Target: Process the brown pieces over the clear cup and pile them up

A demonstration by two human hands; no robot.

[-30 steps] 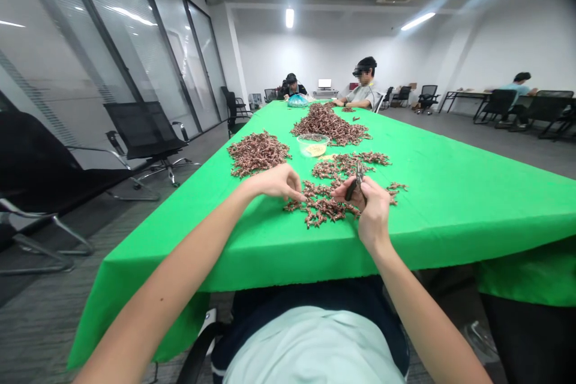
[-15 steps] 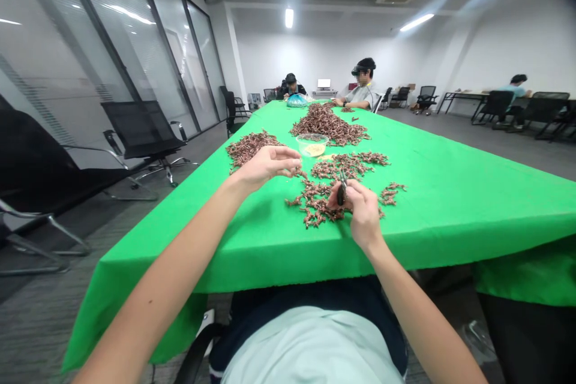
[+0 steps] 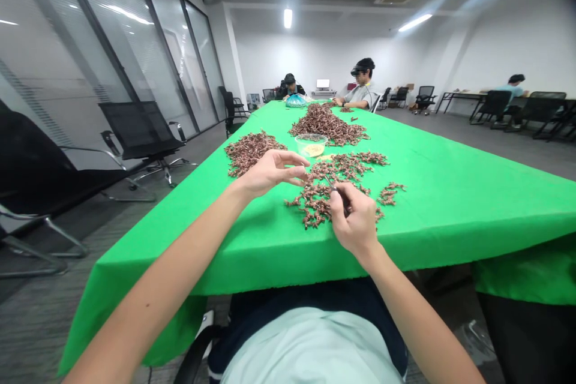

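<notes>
My left hand [image 3: 274, 171] hovers over the green tablecloth [image 3: 450, 198], fingers pinched on a small brown piece at its fingertips. My right hand [image 3: 355, 222] is closed round a small dark plier-like tool [image 3: 333, 187] whose tip points toward the left fingertips. Both hands are above a loose scatter of small brown pieces [image 3: 315, 204] near the table's front edge.
More brown heaps lie at the left [image 3: 252, 150] and farther back [image 3: 328, 123]. A clear plastic bowl [image 3: 312, 144] with yellowish bits stands between them. Two people sit at the far end; another sits at desks on the right. Black office chairs [image 3: 139, 132] line the glass wall.
My left hand rose from the scatter with a piece and drew toward the right hand. The right hand shifted left and tilted the tool's tip toward the left fingers.
</notes>
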